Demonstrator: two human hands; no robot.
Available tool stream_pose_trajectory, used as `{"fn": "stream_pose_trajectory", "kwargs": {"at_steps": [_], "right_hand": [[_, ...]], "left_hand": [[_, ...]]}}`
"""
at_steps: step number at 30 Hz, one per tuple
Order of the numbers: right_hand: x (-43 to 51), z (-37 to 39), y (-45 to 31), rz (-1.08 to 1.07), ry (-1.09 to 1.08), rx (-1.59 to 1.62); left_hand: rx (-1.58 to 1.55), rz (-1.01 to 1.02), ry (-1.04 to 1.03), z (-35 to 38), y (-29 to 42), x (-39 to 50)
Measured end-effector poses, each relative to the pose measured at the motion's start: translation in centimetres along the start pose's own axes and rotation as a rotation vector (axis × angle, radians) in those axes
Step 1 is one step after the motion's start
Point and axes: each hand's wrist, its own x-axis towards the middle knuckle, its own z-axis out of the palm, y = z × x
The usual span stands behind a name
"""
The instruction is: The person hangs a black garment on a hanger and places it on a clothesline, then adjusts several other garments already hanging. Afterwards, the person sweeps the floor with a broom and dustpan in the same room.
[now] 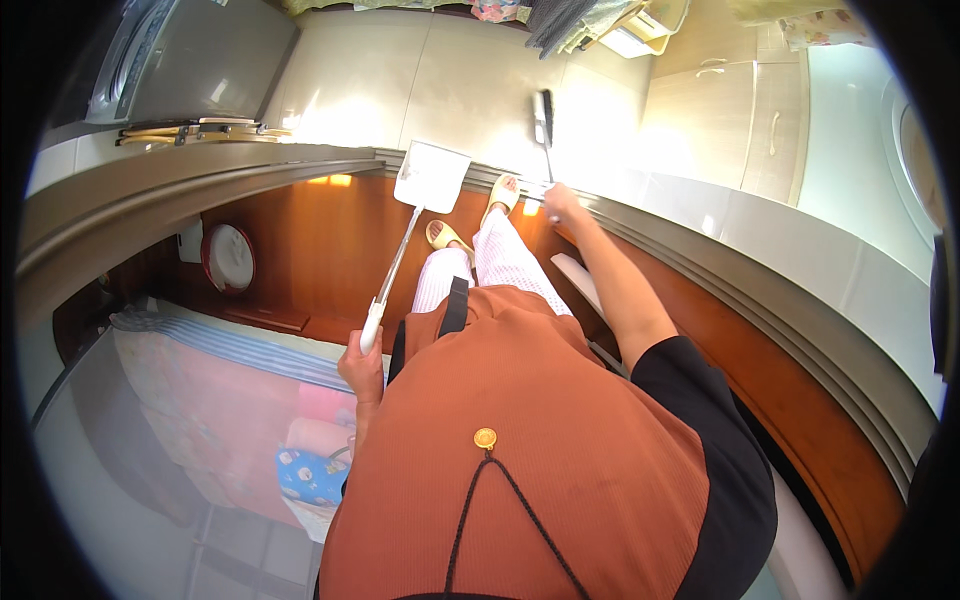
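My left hand (362,371) grips the white end of a long metal handle, which runs forward to a white dustpan (433,177). The pan lies by the sliding-door track (484,172), and small dark specks show on its left part. In my right hand (562,204) is the thin handle of a small broom (543,120) with dark bristles. Its head is blurred and sits over the pale tiled floor beyond the track, to the right of the dustpan. My feet in yellow slippers (504,192) stand between the two tools, on the reddish-brown wooden floor (352,225).
A grey washing machine (210,60) stands at the far left, with a folded wood-and-metal item (202,133) beside it. Pale cabinets (705,120) line the right. A bed with pink bedding (217,405) is at my left, and a round white robot-vacuum-like object (231,257) lies beyond it.
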Motion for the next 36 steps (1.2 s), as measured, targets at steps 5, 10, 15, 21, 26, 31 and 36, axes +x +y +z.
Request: {"fn": "stream_pose_trajectory", "kwargs": {"at_steps": [5, 10, 15, 21, 26, 31, 36], "right_hand": [[-3.2, -2.5, -4.2, 0.388, 0.023, 0.759], [-6.5, -5.4, 0.6, 0.283, 0.248, 0.585], [-0.7, -11.2, 6.9, 0.274, 0.261, 0.410], [8.5, -12.7, 6.2, 0.279, 0.160, 0.488], [6.9, -6.8, 5.7, 0.118, 0.150, 0.096], [-0.5, -4.7, 9.1, 0.077, 0.015, -0.077], [-7.7, -6.3, 10.1, 0.059, 0.007, -0.039]], "left_hand": [[-0.018, -0.025, 0.015, 1.3, 1.4, 0.3], [0.007, -0.029, 0.029, 2.6, 1.2, -0.3], [-0.027, -0.033, 0.060, 4.0, 1.2, -1.8], [-0.032, -0.072, 0.073, 4.5, 1.4, -2.8], [0.017, -0.030, 0.060, 4.5, 2.0, -2.0], [0.083, 0.097, 0.060, 4.1, 2.7, 0.2], [0.070, 0.112, 0.036, 3.7, 3.3, 0.9]]}}
